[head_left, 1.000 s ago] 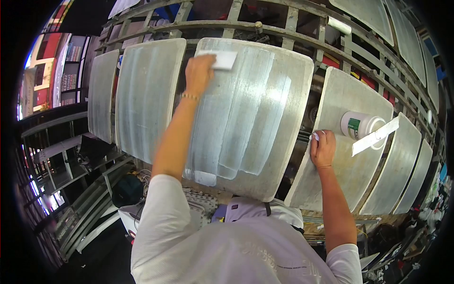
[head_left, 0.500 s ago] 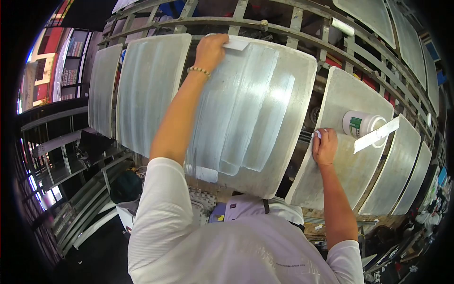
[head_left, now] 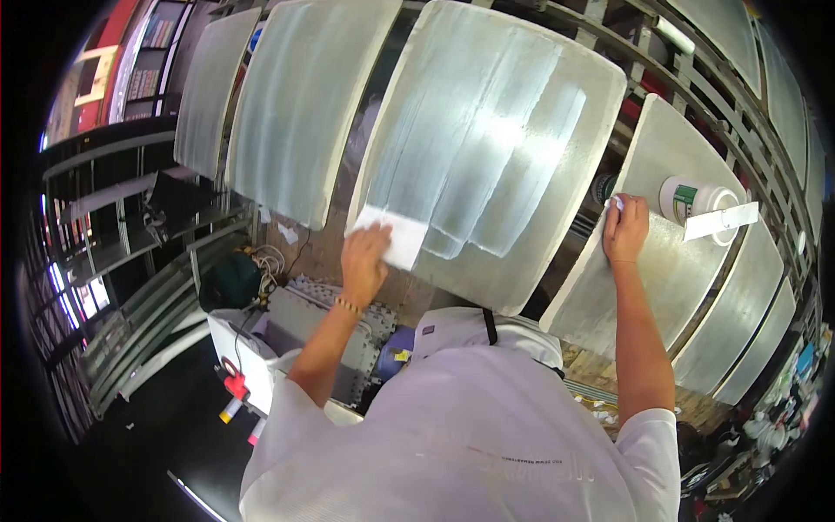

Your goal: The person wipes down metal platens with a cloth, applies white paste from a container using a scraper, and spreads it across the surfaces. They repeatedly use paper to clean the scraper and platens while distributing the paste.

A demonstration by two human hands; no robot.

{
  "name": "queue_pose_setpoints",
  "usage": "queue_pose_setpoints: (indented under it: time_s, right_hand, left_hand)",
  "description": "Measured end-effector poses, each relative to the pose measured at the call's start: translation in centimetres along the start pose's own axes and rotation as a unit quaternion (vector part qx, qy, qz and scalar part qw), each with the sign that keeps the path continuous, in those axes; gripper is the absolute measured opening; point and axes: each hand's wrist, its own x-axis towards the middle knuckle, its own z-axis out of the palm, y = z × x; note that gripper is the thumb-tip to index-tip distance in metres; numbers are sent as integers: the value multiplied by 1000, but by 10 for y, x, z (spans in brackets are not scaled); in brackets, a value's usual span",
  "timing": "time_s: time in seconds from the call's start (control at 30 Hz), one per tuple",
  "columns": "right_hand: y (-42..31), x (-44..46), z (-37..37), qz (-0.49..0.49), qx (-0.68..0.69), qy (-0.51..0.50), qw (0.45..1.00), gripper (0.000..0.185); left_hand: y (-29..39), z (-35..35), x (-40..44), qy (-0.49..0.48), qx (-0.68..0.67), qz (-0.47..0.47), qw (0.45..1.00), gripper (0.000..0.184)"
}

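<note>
My left hand point(head_left: 365, 265) grips a flat white spreader point(head_left: 404, 240) at the near left corner of a large grey panel point(head_left: 570, 196) with rounded corners. Pale, shiny streaks of a wet-looking coating run along much of that panel. My right hand point(head_left: 626, 233) is closed at the left edge of the neighbouring grey panel point(head_left: 644, 300), with a small white crumpled piece point(head_left: 616, 202) showing at the fingers; its kind is unclear. Beyond this hand a white tub point(head_left: 678, 197) with a green label lies tilted or stands on the panel, a white flat strip point(head_left: 724, 221) across its mouth.
More grey panels, such as a streaked one point(head_left: 304, 104) at left, lie on a metal rack point(head_left: 609, 39). A white roll point(head_left: 674, 35) rests on the far bars. Below left are a grey studded case point(head_left: 326, 326) and a metal frame point(head_left: 113, 235).
My left hand has drawn the spreader from the panel's far edge down to its near left corner. The view has shifted; my right hand keeps its place at the neighbouring panel's edge.
</note>
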Motion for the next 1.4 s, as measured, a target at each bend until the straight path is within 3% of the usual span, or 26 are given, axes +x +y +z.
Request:
queue_pose_setpoints:
  time_s: [0.07, 0.2, 0.33, 0.47, 0.6, 0.67, 0.7, 0.87, 0.93, 1.07, 1.2, 1.27, 1.4]
  right_hand:
    - [0, -1, -1, 7, -11, -3, 1000, 12]
    - [4, -3, 3, 6, -15, -4, 1000, 13]
    - [4, -2, 0, -5, -22, -2, 1000, 13]
    - [3, -2, 0, 5, -18, -5, 1000, 14]
    - [3, 1, -2, 4, -14, -7, 1000, 13]
    - [2, 1, -2, 14, -3, -16, 1000, 13]
    - [1, 1, -3, 20, -2, -17, 1000, 13]
    - [2, -3, -4, 15, -1, -15, 1000, 13]
    - [3, 7, -2, 12, -1, -8, 1000, 13]
    - [-2, 4, -5, 23, -1, -16, 1000, 14]
    - [1, 2, -2, 20, -12, -16, 1000, 14]
    - [4, 2, -2, 14, -6, -21, 1000, 13]
    - [3, 1, -2, 8, -1, -10, 1000, 13]
  left_hand:
    - [10, -15, -51, -27, 4, -13, 1000, 38]
    - [4, -42, -56, -73, -23, -30, 997, 33]
    - [-11, -35, 52, 29, -35, 5, 999, 39]
    - [-21, 17, 214, 164, -22, 139, 976, 34]
    - [-15, 51, 314, 220, -15, 179, 959, 40]
    - [-18, 65, 323, 171, -12, 105, 980, 34]
    - [-21, 72, 311, 205, -6, 115, 972, 36]
    - [-19, 54, 221, 177, 13, 104, 979, 49]
    - [-15, 30, 223, 96, 8, 94, 991, 34]
    - [-9, 26, 341, 194, -22, 160, 968, 25]
    - [-14, 47, 417, 163, -46, 138, 976, 21]
    - [-16, 50, 409, 50, 39, 91, 994, 23]
    - [-33, 47, 321, 45, 6, 116, 992, 32]
